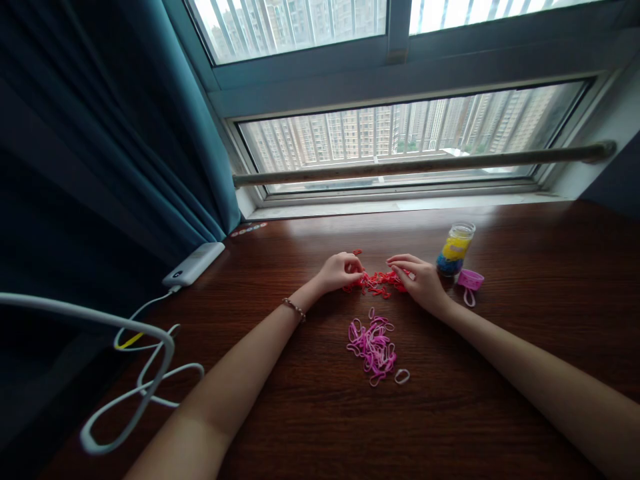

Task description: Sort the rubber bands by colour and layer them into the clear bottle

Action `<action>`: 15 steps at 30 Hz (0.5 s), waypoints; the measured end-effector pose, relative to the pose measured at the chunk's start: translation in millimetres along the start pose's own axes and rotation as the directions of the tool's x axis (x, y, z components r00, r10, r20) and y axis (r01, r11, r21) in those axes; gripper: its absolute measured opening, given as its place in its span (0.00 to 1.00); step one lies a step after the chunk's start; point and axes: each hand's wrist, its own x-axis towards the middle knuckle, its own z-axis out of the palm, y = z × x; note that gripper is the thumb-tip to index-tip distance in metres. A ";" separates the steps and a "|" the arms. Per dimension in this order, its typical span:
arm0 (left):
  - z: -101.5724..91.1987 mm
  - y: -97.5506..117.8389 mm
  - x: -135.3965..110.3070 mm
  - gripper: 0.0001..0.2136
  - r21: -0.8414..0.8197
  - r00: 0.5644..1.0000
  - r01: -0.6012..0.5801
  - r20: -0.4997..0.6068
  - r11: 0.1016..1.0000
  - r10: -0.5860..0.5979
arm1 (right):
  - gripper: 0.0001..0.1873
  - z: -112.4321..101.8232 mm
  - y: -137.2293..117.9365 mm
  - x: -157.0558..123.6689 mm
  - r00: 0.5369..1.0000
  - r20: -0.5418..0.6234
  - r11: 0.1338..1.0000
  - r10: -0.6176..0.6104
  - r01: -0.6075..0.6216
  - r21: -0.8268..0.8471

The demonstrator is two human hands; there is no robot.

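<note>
A loose heap of red rubber bands [376,283] lies on the dark wooden table between my two hands. My left hand [339,272], a beaded bracelet on its wrist, curls over the heap's left end, fingers and thumb closed on some of the red bands. Over the right end is my right hand [419,279], its fingers stretched out and thumb apart, close to the bands beneath it. Nearer to me is a separate pile of pink and purple rubber bands [373,347]. One pale band [402,376] lies just to its right.
Beyond my right hand stands an open glass jar [456,248] with yellow and blue contents. Beside it is a pink lid with a loop [471,279]. At the left are a white power bank [195,264] and a looped white cable [165,343]. A window rail [425,164] runs behind.
</note>
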 end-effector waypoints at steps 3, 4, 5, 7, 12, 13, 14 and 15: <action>-2.0 3.2 -1.0 0.05 0.132 0.998 -0.054 0.047 0.990 0.048 | 0.07 -1.8 -2.1 0.5 0.996 -0.069 0.997 0.053 -0.049 0.060; -2.4 4.0 -1.1 0.05 0.162 0.997 -0.061 0.052 0.985 0.053 | 0.07 -1.8 -2.6 0.5 0.993 -0.080 0.993 0.085 -0.077 0.092; -2.8 4.6 -1.2 0.05 0.185 0.997 -0.067 0.057 0.980 0.057 | 0.06 -1.7 -3.6 0.3 0.988 -0.084 0.984 0.128 -0.116 0.139; -3.2 5.4 -1.2 0.05 0.212 0.995 -0.085 0.063 0.974 0.073 | 0.08 -1.1 -7.1 0.3 0.969 -0.044 0.934 0.244 -0.222 0.280; -2.9 5.7 -1.3 0.03 0.212 0.991 -0.130 0.053 0.969 0.121 | 0.11 -1.6 -26.4 0.0 0.862 0.437 0.703 0.258 -0.478 0.527; -2.6 5.2 -1.4 0.02 0.210 0.992 -0.127 0.047 0.969 0.120 | 0.12 -1.7 -30.7 -0.8 0.810 0.558 0.696 0.180 -0.506 0.510; -2.3 4.5 -1.6 0.02 0.209 0.993 -0.119 0.039 0.971 0.113 | 0.12 -1.4 -34.5 -2.0 0.740 0.665 0.703 0.100 -0.525 0.479; -1.9 3.6 -1.7 0.02 0.210 0.994 -0.106 0.025 0.972 0.103 | 0.13 -0.7 -37.6 -3.5 0.667 0.744 0.721 0.035 -0.532 0.443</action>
